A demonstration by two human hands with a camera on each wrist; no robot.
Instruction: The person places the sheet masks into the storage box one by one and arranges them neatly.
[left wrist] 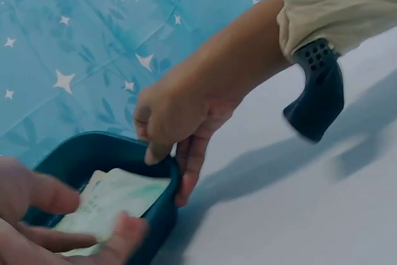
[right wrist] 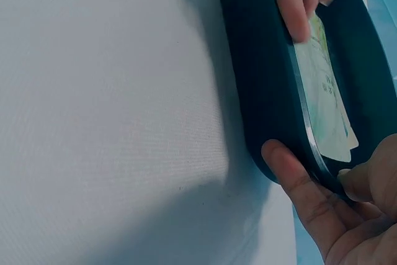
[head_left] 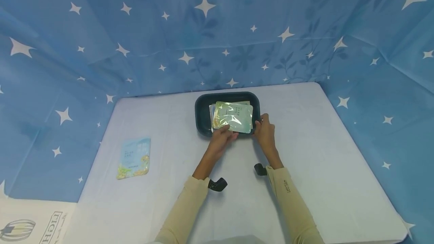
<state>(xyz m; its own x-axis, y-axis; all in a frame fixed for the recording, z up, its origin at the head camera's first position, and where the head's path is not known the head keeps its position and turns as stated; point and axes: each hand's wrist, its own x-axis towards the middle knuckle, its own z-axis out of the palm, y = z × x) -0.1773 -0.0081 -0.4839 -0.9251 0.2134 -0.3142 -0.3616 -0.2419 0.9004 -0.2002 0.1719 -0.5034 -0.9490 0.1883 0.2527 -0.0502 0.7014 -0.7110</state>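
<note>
A dark green plastic tray point(head_left: 200, 113) stands near the far edge of the table. Inside lies a small stack of flat sachets, a shiny pale green one point(head_left: 234, 115) on top. My right hand point(head_left: 265, 133) pinches the tray's right wall near the front corner, thumb inside and fingers outside in the right wrist view. My left hand point(head_left: 220, 141) is at the tray's front edge, over the lower edge of the top sachet. Its fingers point(left wrist: 53, 193) look spread and somewhat blurred in the left wrist view; whether they touch the sachet is hard to tell.
A light blue sachet point(head_left: 134, 157) with a yellow and green print lies flat on the left of the white-covered table point(head_left: 322, 183). Blue star-patterned cloth point(head_left: 203, 48) hangs behind and at both sides. A printed cream cloth point(head_left: 34, 221) shows at lower left.
</note>
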